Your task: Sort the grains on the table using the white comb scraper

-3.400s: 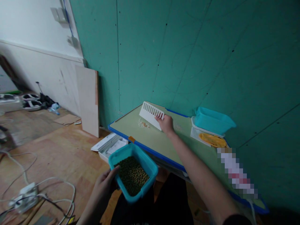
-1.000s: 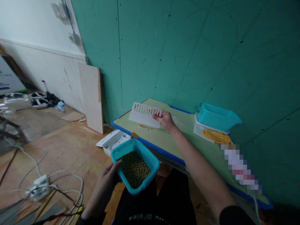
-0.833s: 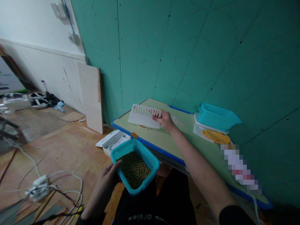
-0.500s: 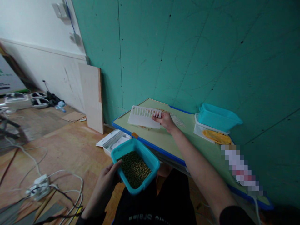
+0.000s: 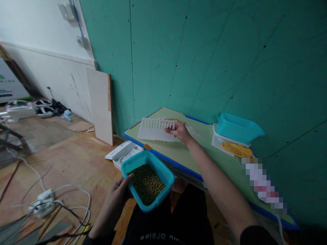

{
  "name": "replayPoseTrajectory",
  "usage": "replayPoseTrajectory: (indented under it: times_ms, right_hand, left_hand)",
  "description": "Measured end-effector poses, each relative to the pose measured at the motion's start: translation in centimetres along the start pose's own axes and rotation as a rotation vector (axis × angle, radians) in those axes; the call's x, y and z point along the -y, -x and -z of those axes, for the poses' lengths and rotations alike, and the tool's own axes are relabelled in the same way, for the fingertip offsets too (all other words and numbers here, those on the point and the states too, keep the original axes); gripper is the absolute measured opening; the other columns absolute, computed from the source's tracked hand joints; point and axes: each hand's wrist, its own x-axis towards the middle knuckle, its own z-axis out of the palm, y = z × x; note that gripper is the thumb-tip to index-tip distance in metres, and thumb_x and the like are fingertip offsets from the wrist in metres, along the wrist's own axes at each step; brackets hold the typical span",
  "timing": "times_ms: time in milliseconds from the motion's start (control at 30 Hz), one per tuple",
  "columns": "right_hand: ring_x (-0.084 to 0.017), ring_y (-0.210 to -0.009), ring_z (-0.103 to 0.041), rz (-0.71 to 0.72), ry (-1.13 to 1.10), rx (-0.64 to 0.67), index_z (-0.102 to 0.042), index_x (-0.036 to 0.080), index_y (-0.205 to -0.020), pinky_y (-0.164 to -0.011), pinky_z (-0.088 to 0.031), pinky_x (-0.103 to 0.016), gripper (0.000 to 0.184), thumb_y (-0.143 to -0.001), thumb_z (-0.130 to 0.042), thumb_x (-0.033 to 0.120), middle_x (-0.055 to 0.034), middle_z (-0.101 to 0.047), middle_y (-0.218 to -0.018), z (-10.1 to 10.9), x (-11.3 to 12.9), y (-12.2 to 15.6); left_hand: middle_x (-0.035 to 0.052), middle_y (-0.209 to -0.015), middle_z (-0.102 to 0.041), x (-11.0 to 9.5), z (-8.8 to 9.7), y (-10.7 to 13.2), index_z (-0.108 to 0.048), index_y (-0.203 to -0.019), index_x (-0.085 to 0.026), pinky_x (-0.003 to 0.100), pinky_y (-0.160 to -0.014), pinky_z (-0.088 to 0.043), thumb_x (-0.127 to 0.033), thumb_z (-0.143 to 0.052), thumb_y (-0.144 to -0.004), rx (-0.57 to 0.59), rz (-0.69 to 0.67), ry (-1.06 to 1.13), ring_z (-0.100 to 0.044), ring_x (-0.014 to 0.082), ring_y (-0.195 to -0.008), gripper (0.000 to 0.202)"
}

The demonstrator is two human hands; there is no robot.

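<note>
My left hand (image 5: 120, 191) grips the near left side of a turquoise plastic tub (image 5: 167, 170), thumb over its rim. Dark green beans (image 5: 139, 178) and pale yellow beans (image 5: 154, 182) lie inside the tub, held just off the table's front edge. In my right hand (image 5: 180, 132) is a white slotted plastic plate (image 5: 154, 135), pinched at its right end. The plate is tilted over the table (image 5: 178, 156), slots along its upper edge. Behind it lies a strip of yellowish beans (image 5: 173, 120), and a few more show at its lower edge.
Pale grains (image 5: 195, 132) are spread right of my hand. A second turquoise tub (image 5: 237, 127) stands on a white tray at the right, by a yellow cloth (image 5: 236, 149). An opened white box (image 5: 125, 153) sits low by the table. Cables and a power strip (image 5: 43, 203) lie on the floor.
The slotted plate has come slightly down and to the left, and its tilt has changed. More of the bean strip shows behind it. The tub in my left hand stays put.
</note>
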Motion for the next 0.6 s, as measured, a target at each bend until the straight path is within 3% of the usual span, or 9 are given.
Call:
replayPoseTrajectory:
  times_ms: [167,467,600]
  right_hand:
    - [-0.020,-0.077,-0.070,0.005,0.010,0.013,-0.075,0.018,-0.073,-0.078,-0.058,-0.036,0.054,-0.047,-0.104,0.056,-0.0026,-0.075,-0.078,-0.18,0.31,0.36]
    - [-0.018,-0.073,-0.065,-0.007,0.029,0.035,-0.071,0.019,-0.071,-0.071,-0.051,-0.032,0.056,-0.047,-0.103,0.058,-0.0013,-0.072,-0.075,-0.39,0.88,0.82]
    - [-0.017,-0.072,-0.063,-0.026,0.018,0.032,-0.072,0.018,-0.071,-0.070,-0.051,-0.031,0.055,-0.047,-0.104,0.056,-0.0011,-0.072,-0.074,-0.39,0.92,0.96]
  left_hand:
    - [-0.0051,-0.046,-0.056,0.22,-0.09,0.03,-0.066,-0.064,-0.018,0.021,-0.046,-0.040,-0.062,-0.100,-0.063,-0.017,-0.004,-0.004,-0.052,0.0091,-0.042,0.056]
    - [-0.0053,-0.047,-0.056,0.03,-0.28,0.27,-0.068,-0.066,-0.017,0.023,-0.046,-0.040,-0.059,-0.100,-0.066,0.008,-0.017,0.003,-0.050,0.0097,-0.044,0.052]
    - [-0.0055,-0.046,-0.056,0.16,-0.32,0.17,-0.066,-0.065,-0.017,0.020,-0.044,-0.039,-0.064,-0.102,-0.061,0.002,-0.017,0.012,-0.050,0.0082,-0.041,0.059]
